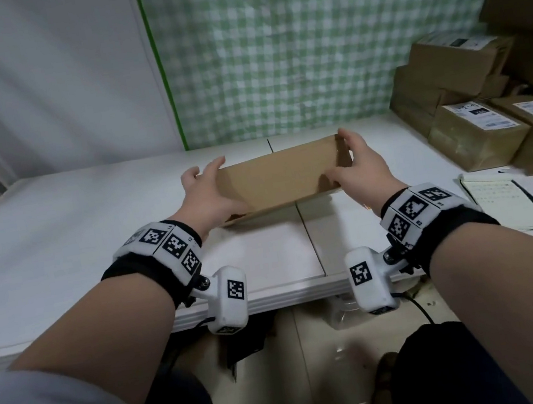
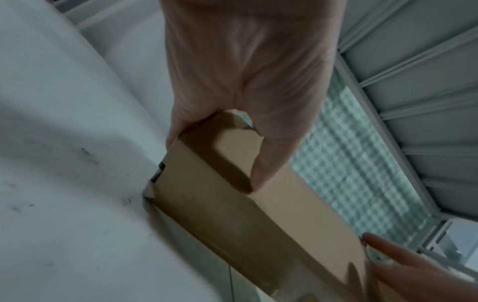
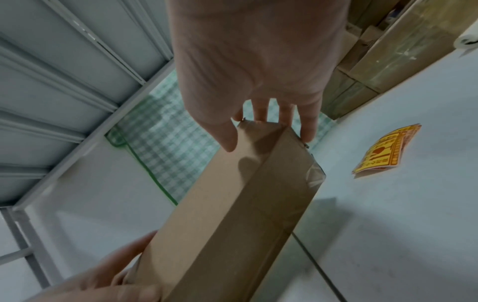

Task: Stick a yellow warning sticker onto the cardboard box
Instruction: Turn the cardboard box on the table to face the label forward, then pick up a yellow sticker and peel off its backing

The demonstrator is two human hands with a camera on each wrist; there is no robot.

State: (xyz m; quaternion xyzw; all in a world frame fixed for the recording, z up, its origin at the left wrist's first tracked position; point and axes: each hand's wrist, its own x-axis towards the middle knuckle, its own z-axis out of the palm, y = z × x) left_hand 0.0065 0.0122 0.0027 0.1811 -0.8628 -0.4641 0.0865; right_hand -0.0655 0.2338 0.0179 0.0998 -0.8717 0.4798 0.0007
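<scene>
both arms reach forward, left hand [image 1: 206, 193] and right hand [image 1: 362, 166] clamped on cardboard box [image 1: 277, 179] ends.

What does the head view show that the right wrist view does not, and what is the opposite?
Only the head view shows the notepad with a pen, the labelled parcels stacked at the right, and both wrist cameras. Only the right wrist view shows the yellow warning stickers lying flat on the table, with the print visible. Both show the cardboard box gripped at its ends by the left hand and the right hand.
</scene>
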